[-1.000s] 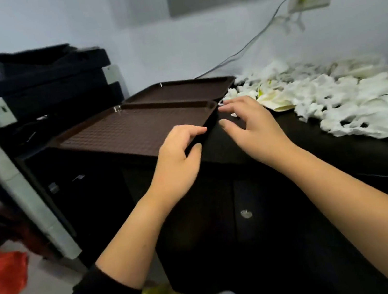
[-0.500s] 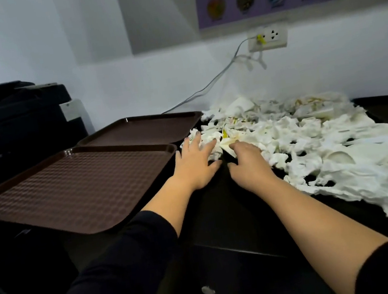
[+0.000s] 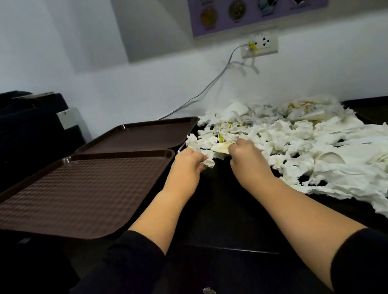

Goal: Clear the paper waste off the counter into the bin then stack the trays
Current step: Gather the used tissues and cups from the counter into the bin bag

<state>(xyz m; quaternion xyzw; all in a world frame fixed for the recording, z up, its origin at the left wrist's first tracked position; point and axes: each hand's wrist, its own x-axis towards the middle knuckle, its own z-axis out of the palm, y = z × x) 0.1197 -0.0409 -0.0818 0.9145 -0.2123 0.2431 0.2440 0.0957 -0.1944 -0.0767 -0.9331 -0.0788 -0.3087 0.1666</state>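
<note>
A wide heap of crumpled white paper waste (image 3: 314,143) covers the right half of the black counter (image 3: 223,208). My left hand (image 3: 188,164) curls its fingers round crumpled paper at the heap's left edge. Beside it, my right hand (image 3: 245,156) grips more of the same paper. Two brown trays lie side by side on the left: the near tray (image 3: 69,199) and the far tray (image 3: 140,136), both bare.
A black printer or case (image 3: 7,130) stands left of the trays. A grey cable (image 3: 204,91) runs along the wall from a socket (image 3: 259,45) down behind the far tray. A paper cup (image 3: 329,158) lies in the heap. No bin is in view.
Both hands moved from the near tray's corner to the heap's left edge. Their fingers went from spread to curled round the paper. The view rose toward the wall.
</note>
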